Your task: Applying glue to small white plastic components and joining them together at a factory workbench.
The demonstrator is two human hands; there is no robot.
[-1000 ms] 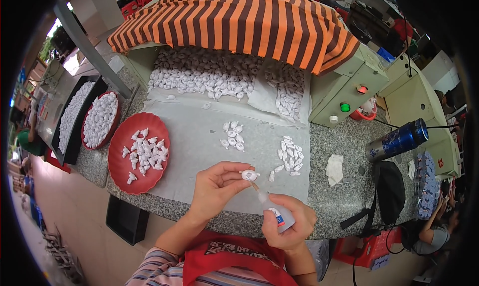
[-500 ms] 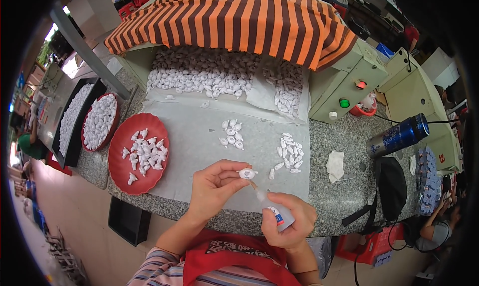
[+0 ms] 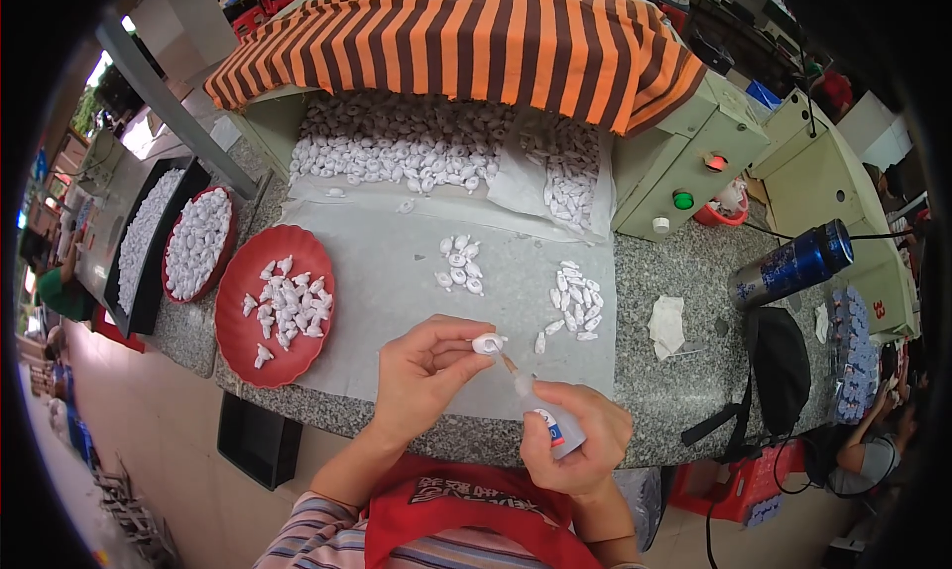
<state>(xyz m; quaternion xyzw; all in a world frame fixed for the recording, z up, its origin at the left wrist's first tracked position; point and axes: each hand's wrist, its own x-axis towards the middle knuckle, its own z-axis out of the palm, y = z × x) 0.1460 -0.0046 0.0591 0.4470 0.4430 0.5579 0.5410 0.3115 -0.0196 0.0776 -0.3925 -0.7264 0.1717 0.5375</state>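
My left hand (image 3: 428,376) pinches a small white moulded piece (image 3: 487,344) between thumb and fingertips. Closed round a translucent squeeze bottle (image 3: 567,432) with a narrow nozzle is my right hand (image 3: 585,435). The bottle tilts up to the left, its nozzle tip at the piece's right side; whether they touch I cannot tell. Beyond my hands, a cluster of round white pieces (image 3: 460,263) lies on the pale paper sheet (image 3: 387,261). A group of slimmer white parts (image 3: 575,301) lies to its right. At left, a red scalloped plate (image 3: 233,316) holds many more white pieces.
A striped cloth (image 3: 446,38) drapes over a green machine housing (image 3: 684,162), with heaped white pieces (image 3: 397,142) beneath it. On the right are a crumpled tissue (image 3: 666,326), a blue flask (image 3: 793,266) and a black bag (image 3: 778,371). A black tray (image 3: 149,252) stands far left.
The nozzle has come nearer the white piece, which has turned slightly in my left fingers. Both hands keep their grip and have barely shifted.
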